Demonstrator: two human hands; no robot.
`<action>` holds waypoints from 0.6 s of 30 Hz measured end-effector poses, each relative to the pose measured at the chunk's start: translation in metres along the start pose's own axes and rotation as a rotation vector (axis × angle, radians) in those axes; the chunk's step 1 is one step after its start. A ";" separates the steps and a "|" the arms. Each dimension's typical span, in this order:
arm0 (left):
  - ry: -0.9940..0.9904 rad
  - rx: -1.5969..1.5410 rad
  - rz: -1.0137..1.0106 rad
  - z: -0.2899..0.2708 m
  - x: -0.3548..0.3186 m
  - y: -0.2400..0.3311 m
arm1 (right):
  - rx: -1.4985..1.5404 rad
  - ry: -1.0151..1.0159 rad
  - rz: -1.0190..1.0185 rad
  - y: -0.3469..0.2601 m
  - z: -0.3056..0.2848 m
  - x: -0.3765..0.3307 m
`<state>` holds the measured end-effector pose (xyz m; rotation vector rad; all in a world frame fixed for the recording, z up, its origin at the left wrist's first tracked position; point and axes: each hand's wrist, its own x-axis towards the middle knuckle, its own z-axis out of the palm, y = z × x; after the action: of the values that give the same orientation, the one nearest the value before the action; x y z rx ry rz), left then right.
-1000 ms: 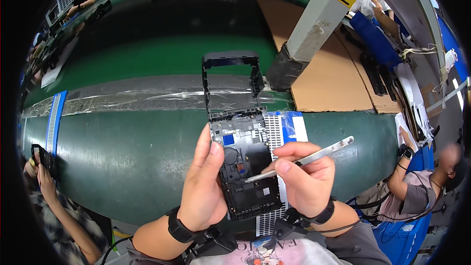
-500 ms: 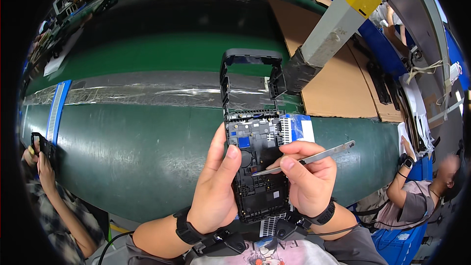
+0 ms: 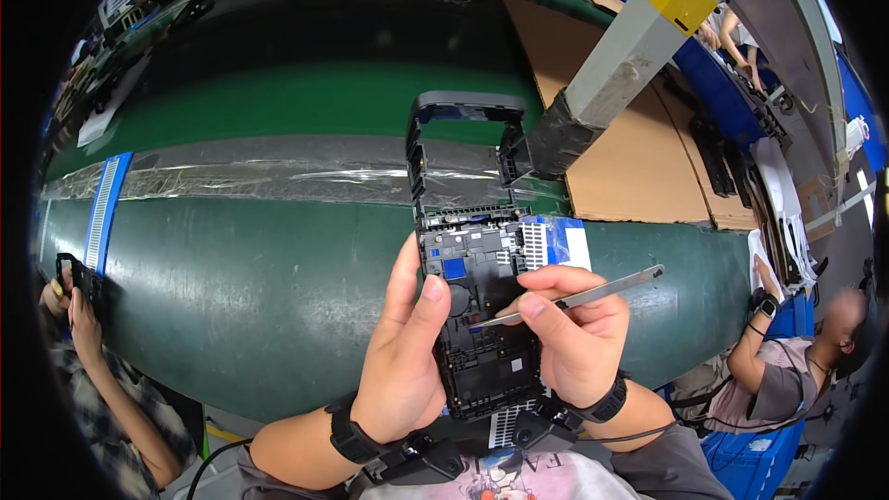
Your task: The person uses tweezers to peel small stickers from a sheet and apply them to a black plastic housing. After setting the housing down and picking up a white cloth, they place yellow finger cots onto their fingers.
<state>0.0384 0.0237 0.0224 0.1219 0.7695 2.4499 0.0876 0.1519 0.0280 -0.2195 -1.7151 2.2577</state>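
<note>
Left hand: the left hand [image 3: 407, 361] sits at lower centre of the frame, fingers curled around the left edge of the black device frame [image 3: 477, 333], thumb pressed on its face.
Right hand: the right hand [image 3: 579, 338] is just right of centre, thumb and forefinger pinched on metal tweezers [image 3: 574, 296]; the other fingers are folded behind the frame's right edge.
Tweezers: slim, silver, tilted; the rear end points to the right, the tip touches the frame's inner face near a round recess.
Device frame: upright, held above the green surface [image 3: 231, 268], centre of the frame; exposed black inner parts, a small blue square at its upper left, an open rectangular loop at its top.
Blue-and-white card [image 3: 556, 243]: behind the frame's upper right edge.
Surface: a strip of clear tape [image 3: 259, 181] crosses it from left to centre.
Cardboard sheet [image 3: 630, 148]: upper right.
Grey post [image 3: 639, 37]: slants across the upper right, with a yellow band.
Other people: one at lower left edge, one at lower right edge.
</note>
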 end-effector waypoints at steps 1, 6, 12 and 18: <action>0.004 0.002 0.004 0.000 0.000 0.000 | -0.007 0.003 -0.006 0.000 0.000 0.000; -0.024 -0.068 -0.059 -0.004 0.007 -0.003 | 0.175 0.122 -0.034 0.000 -0.021 0.009; 0.059 0.164 0.007 -0.017 0.037 0.005 | 0.108 0.348 -0.124 -0.015 -0.079 0.005; 0.021 0.045 -0.212 -0.080 0.184 0.096 | 0.036 0.455 -0.113 -0.015 -0.127 -0.028</action>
<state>-0.1822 0.0188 -0.0056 0.0304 0.8045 2.2376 0.1536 0.2624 0.0057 -0.5646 -1.4080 1.9633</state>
